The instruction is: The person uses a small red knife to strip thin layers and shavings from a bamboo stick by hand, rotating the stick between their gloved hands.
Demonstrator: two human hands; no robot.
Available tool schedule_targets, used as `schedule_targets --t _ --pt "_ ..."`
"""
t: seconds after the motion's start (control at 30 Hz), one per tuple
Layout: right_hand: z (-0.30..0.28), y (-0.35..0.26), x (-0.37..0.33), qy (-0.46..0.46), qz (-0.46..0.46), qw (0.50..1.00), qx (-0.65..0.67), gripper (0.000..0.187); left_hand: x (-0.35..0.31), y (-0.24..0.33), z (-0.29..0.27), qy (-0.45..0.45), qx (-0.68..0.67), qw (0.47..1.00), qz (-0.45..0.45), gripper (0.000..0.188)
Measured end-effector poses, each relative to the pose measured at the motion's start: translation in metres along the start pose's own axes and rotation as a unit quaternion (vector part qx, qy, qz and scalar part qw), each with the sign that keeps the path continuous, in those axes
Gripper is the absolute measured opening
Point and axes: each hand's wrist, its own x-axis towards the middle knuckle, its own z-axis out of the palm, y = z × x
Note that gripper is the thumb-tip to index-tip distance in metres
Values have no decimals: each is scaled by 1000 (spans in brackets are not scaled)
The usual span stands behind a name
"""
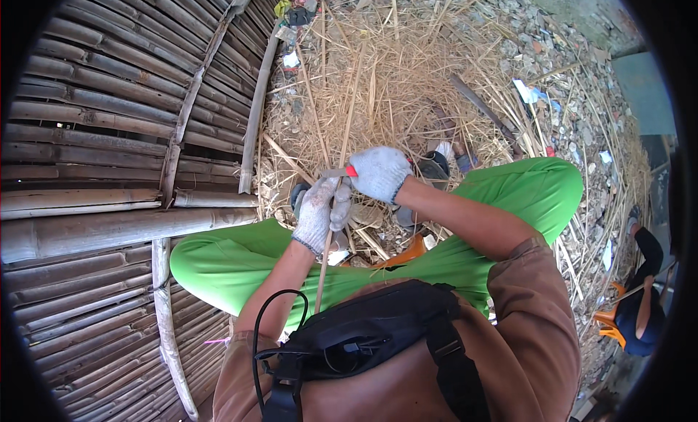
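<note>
My left hand [314,215], in a white knitted glove, is closed around a long thin bamboo strip [353,106]. From the straw-covered ground ahead, the strip runs back between my knees toward my waist. My right hand [380,173], gloved the same way, grips a knife [352,171] with a red handle. Its short blade points left and lies across the strip, just above my left fingers. Much of the handle is hidden inside the right glove.
Bamboo-pole walling [109,117] rises close on my left. Pale shavings [407,73] cover the ground ahead, with a dark stick [483,111] among them. An orange stool [403,255] shows between my green-trousered legs. Another person [640,306] sits at far right.
</note>
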Motion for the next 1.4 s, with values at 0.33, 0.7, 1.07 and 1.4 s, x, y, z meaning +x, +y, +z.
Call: schedule_targets --t 0.33,0.7,1.07,1.4 --pt "-56 121 34 63 174 982 -29 37 -26 -7 32 3 239 971 -10 37" --pt "-81 227 24 179 358 916 41 45 -17 -10 40 -13 293 956 -26 38" --pt "-5 22 8 -2 36 999 29 34 9 -2 13 72 180 978 71 27" --pt "-4 10 11 14 0 1000 -13 27 -1 -1 17 52 129 987 85 23"
